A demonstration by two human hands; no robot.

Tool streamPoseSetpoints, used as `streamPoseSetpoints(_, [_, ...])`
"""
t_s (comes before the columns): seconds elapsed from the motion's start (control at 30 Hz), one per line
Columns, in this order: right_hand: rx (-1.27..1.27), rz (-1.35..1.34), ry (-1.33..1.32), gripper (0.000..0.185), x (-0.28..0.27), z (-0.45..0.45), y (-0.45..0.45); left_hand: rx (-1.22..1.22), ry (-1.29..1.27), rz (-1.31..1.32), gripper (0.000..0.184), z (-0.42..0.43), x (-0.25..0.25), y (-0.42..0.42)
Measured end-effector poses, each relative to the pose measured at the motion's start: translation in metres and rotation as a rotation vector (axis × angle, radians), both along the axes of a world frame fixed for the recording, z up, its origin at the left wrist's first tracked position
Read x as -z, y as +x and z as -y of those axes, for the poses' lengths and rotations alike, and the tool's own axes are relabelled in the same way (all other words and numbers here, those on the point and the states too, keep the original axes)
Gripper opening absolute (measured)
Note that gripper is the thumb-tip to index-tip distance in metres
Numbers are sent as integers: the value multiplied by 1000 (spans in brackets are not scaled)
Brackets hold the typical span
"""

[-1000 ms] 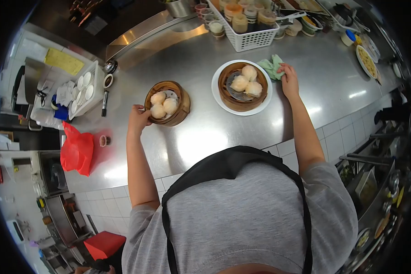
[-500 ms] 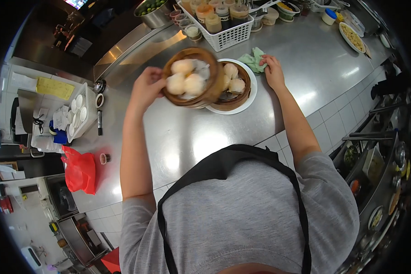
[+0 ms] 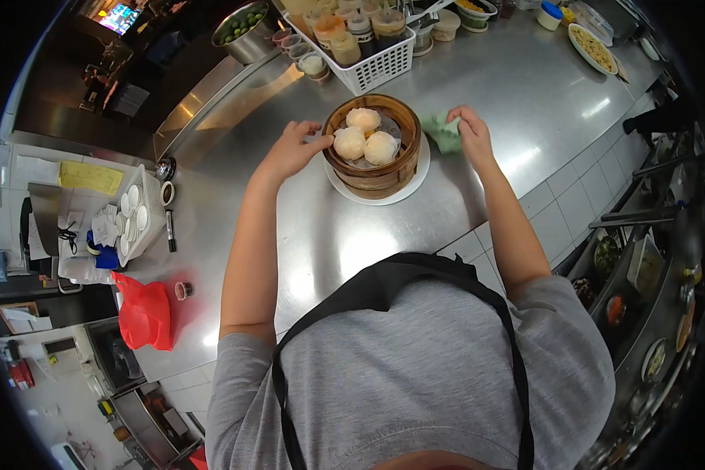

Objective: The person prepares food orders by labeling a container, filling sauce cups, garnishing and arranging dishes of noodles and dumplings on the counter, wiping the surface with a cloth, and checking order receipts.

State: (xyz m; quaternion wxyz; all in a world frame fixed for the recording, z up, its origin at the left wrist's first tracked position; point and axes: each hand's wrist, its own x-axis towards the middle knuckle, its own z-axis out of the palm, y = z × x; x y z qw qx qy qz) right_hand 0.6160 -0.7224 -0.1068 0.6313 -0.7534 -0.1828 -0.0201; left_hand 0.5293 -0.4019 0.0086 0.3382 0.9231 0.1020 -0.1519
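The left hand (image 3: 291,152) is loosely spread at the left side of a round bamboo steamer (image 3: 372,182), thumb tip at the rim and fingers not wrapped round it; this looks more like steadying than lifting. Just right of that thumb, three pale dumplings (image 3: 380,148) sit bunched inside, the wall apparently keeping them from rolling. The wall looks deep enough for two stacked tiers, though I cannot be sure. Under it, a white plate (image 3: 423,169) probably serves to carry it. Beyond the steamer from the left hand, the right hand (image 3: 473,138) pinches a blurred green cloth (image 3: 443,135), seemingly bunched for wiping the steel countertop (image 3: 305,235). Farther ahead of both hands, a white perforated basket (image 3: 377,72) corrals squeeze bottles (image 3: 344,48), presumably to keep them upright, with a metal bowl (image 3: 247,52) to its left.
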Motion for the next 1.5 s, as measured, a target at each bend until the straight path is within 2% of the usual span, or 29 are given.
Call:
streamPoseSetpoints(0.03, [-145, -157, 73, 12, -8, 2, -14, -31, -96, -20, 60, -1, 3, -4])
streamPoseSetpoints(0.1, [-141, -71, -7, 17, -15, -11, -49, -64, -193, -41, 67, -2, 13, -9])
streamPoseSetpoints(0.13, [-127, 21, -87, 24, -18, -21, -60, -116, -389, -128, 70, -2, 23, -10])
streamPoseSetpoints(0.2, [-86, 56, -46, 28, -13, -39, -69, -160, -760, -217, 76, -2, 42, -12])
streamPoseSetpoints(0.23, [-45, 90, -4, 33, -9, -43, -71, -155, -762, -218, 76, -1, 50, -12])
streamPoseSetpoints(0.33, [-65, 21, 93, 32, 1, -53, -48, -279, -836, -44, 83, -3, 67, -9])
streamPoseSetpoints(0.5, [-22, 63, 39, 33, 1, -64, -6, -412, -797, 90, 94, 22, 65, -11])
streamPoseSetpoints(0.57, [-12, -113, 114, 30, 0, -68, 2, -488, -756, 185, 94, 33, 67, -13])
streamPoseSetpoints(0.6, [-6, -115, 113, 30, -1, -68, -1, -516, -742, 187, 92, 37, 65, -15])
streamPoseSetpoints(0.67, [187, -56, 371, 22, -3, -72, -7, -466, -725, 158, 89, 28, 61, -14])
streamPoseSetpoints(0.77, [192, -49, 441, 18, -7, -82, -61, -411, -688, 117, 84, 23, 55, -12])
streamPoseSetpoints(0.83, [152, 290, 88, 17, -4, -89, -93, -395, -675, 98, 82, 22, 55, -9])
streamPoseSetpoints(0.87, [155, 289, 82, 17, -5, -86, -99, -377, -677, 87, 81, 19, 55, -8])
streamPoseSetpoints(0.93, [14, 227, -117, 17, -10, -83, -108, -355, -676, 73, 80, 18, 56, -8])
streamPoseSetpoints(1.07, [-34, 253, -100, 17, -32, -83, -105, -359, -651, 113, 86, 16, 53, -3])
streamPoseSetpoints(1.17, [-62, 412, -167, 19, -31, -89, -108, -365, -647, 96, 85, 16, 57, -10])
streamPoseSetpoints(1.23, [-276, 393, -374, 21, -27, -89, -112, -370, -651, 110, 85, 17, 54, -8])
streamPoseSetpoints(1.37, [-100, 530, -217, 21, -49, -111, -117, -385, -653, 97, 82, 19, 52, -11])
streamPoseSetpoints(1.43, [-208, 523, -431, 21, -34, -116, -115, -382, -657, 107, 81, 17, 54, -12])
streamPoseSetpoints(1.5, [-281, 451, -393, 19, -23, -114, -118, -381, -437, 350, 75, 15, 64, -14])
